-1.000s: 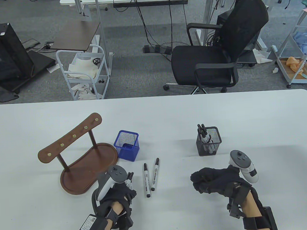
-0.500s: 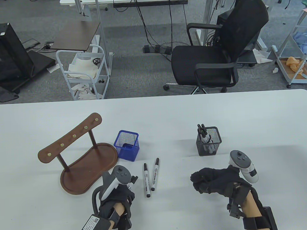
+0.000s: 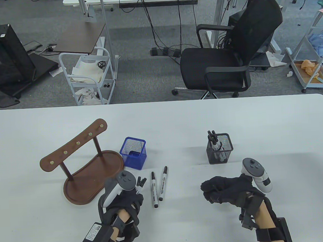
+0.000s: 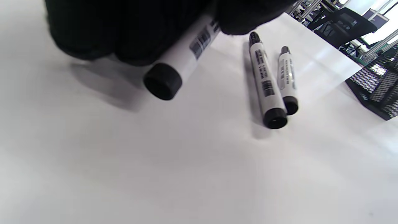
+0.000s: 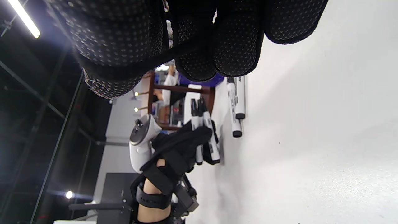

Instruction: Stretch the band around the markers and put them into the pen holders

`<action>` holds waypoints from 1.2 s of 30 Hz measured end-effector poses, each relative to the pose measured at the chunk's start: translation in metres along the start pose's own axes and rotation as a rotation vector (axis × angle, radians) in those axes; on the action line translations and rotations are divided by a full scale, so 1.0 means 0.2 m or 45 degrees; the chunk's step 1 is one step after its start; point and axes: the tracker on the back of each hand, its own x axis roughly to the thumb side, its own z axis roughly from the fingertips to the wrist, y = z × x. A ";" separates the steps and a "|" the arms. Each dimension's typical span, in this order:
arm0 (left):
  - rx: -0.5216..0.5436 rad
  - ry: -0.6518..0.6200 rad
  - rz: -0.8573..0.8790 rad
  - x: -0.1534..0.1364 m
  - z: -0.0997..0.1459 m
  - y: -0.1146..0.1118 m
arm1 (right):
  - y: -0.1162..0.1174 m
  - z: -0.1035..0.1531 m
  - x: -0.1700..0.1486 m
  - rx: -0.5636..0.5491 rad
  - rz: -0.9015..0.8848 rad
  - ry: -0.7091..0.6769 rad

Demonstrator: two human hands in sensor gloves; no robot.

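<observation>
My left hand [image 3: 133, 200] grips a small bunch of white markers with black caps [image 3: 140, 183], lifted a little off the table; the right wrist view shows three markers [image 5: 203, 133] in its fist, and one marker [image 4: 183, 59] fills the left wrist view. Two loose markers [image 3: 158, 188] lie side by side just right of that hand, also in the left wrist view as a pair [image 4: 270, 84]. A blue mesh pen holder [image 3: 133, 153] stands behind them. A black mesh pen holder [image 3: 219, 148] has markers in it. My right hand [image 3: 211, 190] rests curled on the table, nothing visible in it.
A brown wooden stand [image 3: 93, 174] with a peg rail sits left of the blue holder, close to my left hand. The white table [image 3: 274, 125] stretches bare to the right and far side. A black office chair [image 3: 229, 59] stands beyond the far edge.
My left hand has shifted slightly forward and right with the markers in it. The right hand and the loose markers have stayed put.
</observation>
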 end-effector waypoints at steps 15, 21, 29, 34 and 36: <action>0.027 -0.051 0.206 0.12 -0.06 0.03 | 0.00 0.00 0.00 0.004 -0.003 -0.001; 0.069 -0.032 0.260 0.13 -0.08 0.04 | 0.00 0.00 0.00 0.004 -0.004 -0.001; 0.117 -0.024 0.359 0.13 -0.11 0.02 | 0.00 0.00 0.00 0.003 -0.004 0.000; 0.132 0.006 0.368 0.12 -0.13 0.00 | 0.00 0.00 0.00 0.004 -0.005 0.001; 0.145 0.033 0.333 0.12 -0.14 -0.01 | 0.00 0.00 0.00 0.004 -0.005 -0.001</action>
